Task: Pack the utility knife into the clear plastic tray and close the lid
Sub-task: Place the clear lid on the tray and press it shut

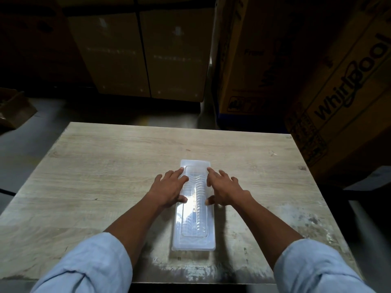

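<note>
A long clear plastic tray [194,218] lies lengthwise on the wooden table [105,166], its lid down flat on top. My left hand [169,189] rests on the tray's left edge near the far end, fingers spread and pressing on the lid. My right hand [224,189] mirrors it on the right edge, fingers spread, thumb touching the lid. A ribbed shape shows faintly through the plastic; I cannot tell if it is the utility knife. Glare hides much of the inside.
Large cardboard boxes [317,81] stand behind and to the right of the table. More boxes [143,53] sit in the dark at the back. The table's near edge is worn and whitish. A small open carton [12,108] sits on the floor at the left.
</note>
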Tool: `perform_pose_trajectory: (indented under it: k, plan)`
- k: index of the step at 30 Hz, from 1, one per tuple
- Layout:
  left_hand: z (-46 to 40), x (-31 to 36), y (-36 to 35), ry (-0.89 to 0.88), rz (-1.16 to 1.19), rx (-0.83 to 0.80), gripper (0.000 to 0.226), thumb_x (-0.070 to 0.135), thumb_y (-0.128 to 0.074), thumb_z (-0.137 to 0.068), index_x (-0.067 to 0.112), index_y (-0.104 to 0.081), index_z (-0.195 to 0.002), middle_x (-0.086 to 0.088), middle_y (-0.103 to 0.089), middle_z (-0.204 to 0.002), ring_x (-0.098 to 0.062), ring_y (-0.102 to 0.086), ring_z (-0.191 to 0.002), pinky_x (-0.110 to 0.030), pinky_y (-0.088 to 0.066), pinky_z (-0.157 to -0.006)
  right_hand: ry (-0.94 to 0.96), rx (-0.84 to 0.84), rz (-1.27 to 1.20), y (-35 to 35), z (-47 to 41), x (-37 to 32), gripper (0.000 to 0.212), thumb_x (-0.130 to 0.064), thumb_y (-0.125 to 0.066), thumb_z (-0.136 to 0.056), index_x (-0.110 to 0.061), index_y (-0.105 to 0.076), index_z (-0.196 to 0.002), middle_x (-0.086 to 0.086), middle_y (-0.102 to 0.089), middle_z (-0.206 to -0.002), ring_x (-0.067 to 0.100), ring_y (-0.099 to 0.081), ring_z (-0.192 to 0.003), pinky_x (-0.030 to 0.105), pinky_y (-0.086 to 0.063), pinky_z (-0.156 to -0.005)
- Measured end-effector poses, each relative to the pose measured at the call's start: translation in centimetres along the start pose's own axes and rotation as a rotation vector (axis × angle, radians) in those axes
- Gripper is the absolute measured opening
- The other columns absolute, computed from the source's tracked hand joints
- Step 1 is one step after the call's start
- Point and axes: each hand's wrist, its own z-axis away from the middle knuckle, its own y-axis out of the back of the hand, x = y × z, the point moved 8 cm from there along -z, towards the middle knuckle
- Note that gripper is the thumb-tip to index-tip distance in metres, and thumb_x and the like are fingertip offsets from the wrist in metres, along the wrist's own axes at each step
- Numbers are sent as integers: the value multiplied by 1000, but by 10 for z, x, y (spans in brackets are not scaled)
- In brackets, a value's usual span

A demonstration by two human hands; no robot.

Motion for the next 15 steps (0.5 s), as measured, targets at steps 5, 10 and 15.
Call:
perform_pose_trajectory:
  k: [5,10,15]
  plan:
    - [-4,0,4,-1,8,28,76,50,-73,-82,29,-35,-145,-4,-10,-167,-29,-13,-152,-59,-20,-118,-5,-20,-4,-1,-8,-1,79,-38,-86,-74,-21,-39,-135,-1,5,-169,34,-1,-155,65,-12,-117]
    - [-12,-8,-4,18,68,-39,81,51,-76,-79,32,-30,-144,-6,9,-169,-35,6,-154,-62,-10,-120,-4,-75,-13,0,-12,0,77,-38,-87,-75,-17,-39,-132,-1,14,-169,32,4,-155,66,-9,-119]
    - [-19,-9,-4,12,39,-81,88,54,-78,-75,31,-27,-144,-5,14,-168,-37,15,-153,-64,-3,-119,1,-113,12,-1,-15,0,60,-41,-87,-73,-22,-42,-107,-1,17,-168,34,2,-155,68,-8,-119]
